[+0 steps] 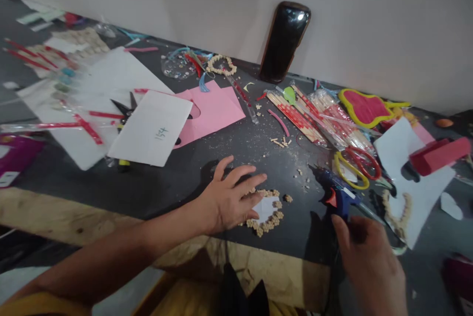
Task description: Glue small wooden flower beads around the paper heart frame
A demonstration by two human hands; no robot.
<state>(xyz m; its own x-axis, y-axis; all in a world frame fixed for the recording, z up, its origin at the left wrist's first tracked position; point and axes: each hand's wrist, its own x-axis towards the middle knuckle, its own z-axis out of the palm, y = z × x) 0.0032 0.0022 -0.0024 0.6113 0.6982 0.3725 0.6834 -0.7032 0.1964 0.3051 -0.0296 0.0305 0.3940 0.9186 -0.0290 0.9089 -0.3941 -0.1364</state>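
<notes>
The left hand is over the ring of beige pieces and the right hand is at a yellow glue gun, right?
Not quite: in the head view the glue gun is mostly dark blue, not yellow. The right hand is at it, and the left hand is over the ring of beige pieces.

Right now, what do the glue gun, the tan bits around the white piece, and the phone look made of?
Glue gun: probably hard plastic; smooth, evenly blue, with an orange-red trigger.
Tan bits: perhaps wood; matte, pale brown, but too small to be sure.
White piece: likely paper or card; flat and matte.
Phone: front probably glass; glossy black with a bright reflection.
</notes>
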